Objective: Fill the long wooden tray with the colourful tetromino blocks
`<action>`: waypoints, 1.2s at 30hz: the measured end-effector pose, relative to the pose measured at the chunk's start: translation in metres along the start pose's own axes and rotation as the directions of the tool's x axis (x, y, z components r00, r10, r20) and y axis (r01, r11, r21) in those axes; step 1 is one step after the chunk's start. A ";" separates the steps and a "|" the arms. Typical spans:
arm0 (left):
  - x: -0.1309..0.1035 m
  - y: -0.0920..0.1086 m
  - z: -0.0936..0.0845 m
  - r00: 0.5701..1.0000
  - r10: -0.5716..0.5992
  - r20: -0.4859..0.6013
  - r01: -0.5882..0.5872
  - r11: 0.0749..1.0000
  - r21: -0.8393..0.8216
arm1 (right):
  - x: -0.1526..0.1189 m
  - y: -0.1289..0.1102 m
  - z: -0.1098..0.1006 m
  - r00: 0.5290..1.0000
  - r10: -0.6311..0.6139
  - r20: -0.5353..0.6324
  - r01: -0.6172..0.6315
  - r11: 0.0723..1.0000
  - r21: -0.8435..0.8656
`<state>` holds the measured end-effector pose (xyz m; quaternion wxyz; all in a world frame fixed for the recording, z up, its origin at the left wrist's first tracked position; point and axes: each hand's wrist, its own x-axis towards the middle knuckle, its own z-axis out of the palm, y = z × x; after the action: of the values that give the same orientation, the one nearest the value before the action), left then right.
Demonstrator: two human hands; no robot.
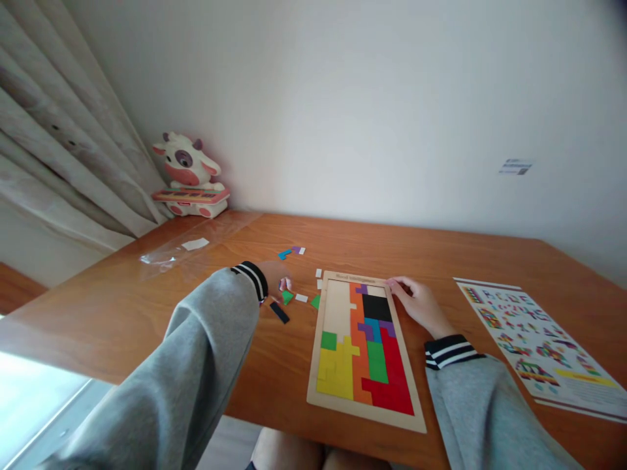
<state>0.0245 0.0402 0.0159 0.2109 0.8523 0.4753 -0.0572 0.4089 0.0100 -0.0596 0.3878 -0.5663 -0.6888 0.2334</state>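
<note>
A wooden puzzle board (318, 365) lies on the table, partly filled with yellow, orange, red, green, black, blue and purple pieces; its upper left part is bare wood. My right hand (415, 301) rests at the board's top right corner, fingers bent against the frame. Left of the board, my left hand (277, 274) is low over loose pieces, its fingers curled and mostly hidden by the wrist. Close to it lie a green piece (287, 297), a black piece (279, 312) and a white piece (301, 297). A blue piece (285, 254) lies farther back.
On the wooden table (392, 251), a printed pattern sheet (543, 346) lies at the right. A clear plastic bag (169, 254) is at the left, before a cow-shaped toy keyboard (191, 176). A white wall stands behind and a curtain (63, 130) hangs at the left.
</note>
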 end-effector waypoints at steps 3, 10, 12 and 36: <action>0.009 0.004 -0.002 0.999 -0.047 0.004 0.047 0.998 0.033 | 0.000 -0.002 0.000 1.000 -0.006 -0.017 0.007 1.000 0.023; 0.010 0.015 0.000 0.980 -0.163 -0.110 0.167 0.985 0.032 | 0.003 0.002 0.003 0.999 -0.026 -0.022 0.028 0.998 0.055; 0.007 0.020 0.001 0.968 -0.217 -0.129 0.212 0.976 -0.052 | 0.003 0.003 0.004 0.999 -0.027 -0.019 0.028 0.998 0.061; 0.079 0.126 0.074 0.631 0.064 -0.773 -0.514 0.781 -0.355 | -0.003 -0.034 0.010 0.995 -0.060 0.074 0.025 0.913 0.407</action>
<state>0.1797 0.0136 -0.0355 0.2457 0.7731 0.3632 0.4584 0.3802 0.0003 -0.0405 0.4721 -0.4483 -0.6534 0.3863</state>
